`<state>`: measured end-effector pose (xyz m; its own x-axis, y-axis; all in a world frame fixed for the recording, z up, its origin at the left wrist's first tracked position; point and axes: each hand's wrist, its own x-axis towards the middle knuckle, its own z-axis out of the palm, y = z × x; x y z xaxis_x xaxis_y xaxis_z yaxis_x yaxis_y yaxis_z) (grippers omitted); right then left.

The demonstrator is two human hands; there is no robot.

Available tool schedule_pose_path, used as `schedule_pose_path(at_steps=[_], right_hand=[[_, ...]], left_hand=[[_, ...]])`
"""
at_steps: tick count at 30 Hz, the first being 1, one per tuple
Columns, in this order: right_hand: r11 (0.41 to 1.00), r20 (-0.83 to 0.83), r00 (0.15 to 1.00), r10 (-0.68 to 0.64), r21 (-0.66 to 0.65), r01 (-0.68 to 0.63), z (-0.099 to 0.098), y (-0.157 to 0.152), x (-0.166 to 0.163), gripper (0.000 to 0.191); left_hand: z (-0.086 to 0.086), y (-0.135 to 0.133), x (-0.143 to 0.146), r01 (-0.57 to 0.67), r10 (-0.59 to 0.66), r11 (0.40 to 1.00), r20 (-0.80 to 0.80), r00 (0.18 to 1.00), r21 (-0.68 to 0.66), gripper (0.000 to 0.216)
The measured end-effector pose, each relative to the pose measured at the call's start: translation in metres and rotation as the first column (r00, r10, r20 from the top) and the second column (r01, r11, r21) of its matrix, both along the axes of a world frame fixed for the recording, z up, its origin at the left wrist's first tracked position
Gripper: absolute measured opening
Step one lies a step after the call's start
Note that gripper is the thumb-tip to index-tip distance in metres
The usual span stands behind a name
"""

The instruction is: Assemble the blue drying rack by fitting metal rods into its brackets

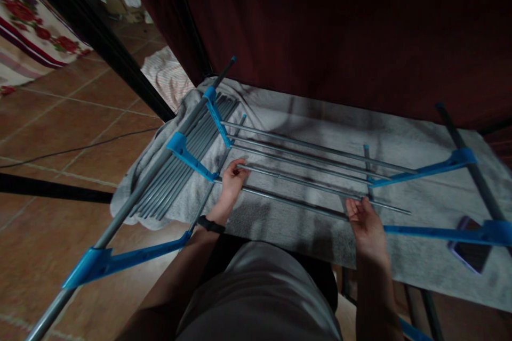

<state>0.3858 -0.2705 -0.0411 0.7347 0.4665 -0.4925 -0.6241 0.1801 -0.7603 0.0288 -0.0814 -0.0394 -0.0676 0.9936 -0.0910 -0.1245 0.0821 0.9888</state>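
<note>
From where I stand, an unfinished-looking rack of smooth grey metal tubes and flat blue plastic arms [288, 200] spreads over a plush, rumpled grey blanket [272, 224]. Inside the rack, among its crossbars, a thin, straight, grey metal rod [308, 184] lies between the person's two hands. The left hand [233, 180], above a black wristband [211, 225], has its grip pinched about one end of that rod. The right hand [365, 226], palm up, meets it short of the other end; I can't tell whether that grip is clamped or merely supporting. A sheaf of slim grey tubes [176, 178] lies at the rack's left, partly behind its side tube. A dark, flat phone [472, 253] is half covered by a blue arm at the rack's right. Beyond the rack hangs a dark red curtain [340, 32], its folds lost in shadow; the rack's nearest left tube runs out of sight.
</note>
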Motion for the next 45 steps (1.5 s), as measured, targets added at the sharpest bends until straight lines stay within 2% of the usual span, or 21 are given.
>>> schedule_pose_path(at_steps=[4, 12, 23, 37, 45], right_hand=[[1.0, 0.029, 1.0, 0.013, 0.015, -0.013, -0.004, 0.0, 0.0, 0.017], [0.999, 0.031, 0.998, 0.05, 0.011, -0.05, -0.008, 0.002, 0.001, 0.012], [0.998, 0.01, 0.998, 0.064, -0.022, -0.064, -0.011, 0.008, -0.006, 0.012], [0.995, -0.023, 0.998, 0.055, -0.085, -0.057, 0.0, 0.011, -0.01, 0.013], [0.997, -0.002, 0.998, 0.055, -0.063, -0.055, -0.003, 0.008, -0.011, 0.014]], left_hand=[[0.007, 0.0, 0.001, -0.051, 0.089, 0.99, 0.304, 0.948, -0.129, 0.04], [0.013, 0.004, 0.004, -0.026, 0.143, 0.965, 0.442, 0.886, -0.261, 0.03], [0.016, 0.008, 0.006, 0.0, 0.18, 0.938, 0.49, 0.853, -0.346, 0.028], [0.02, 0.001, 0.01, 0.078, 0.092, 0.947, 0.495, 0.864, -0.312, 0.019], [0.021, -0.002, 0.013, 0.105, 0.088, 0.939, 0.524, 0.847, -0.328, 0.015]])
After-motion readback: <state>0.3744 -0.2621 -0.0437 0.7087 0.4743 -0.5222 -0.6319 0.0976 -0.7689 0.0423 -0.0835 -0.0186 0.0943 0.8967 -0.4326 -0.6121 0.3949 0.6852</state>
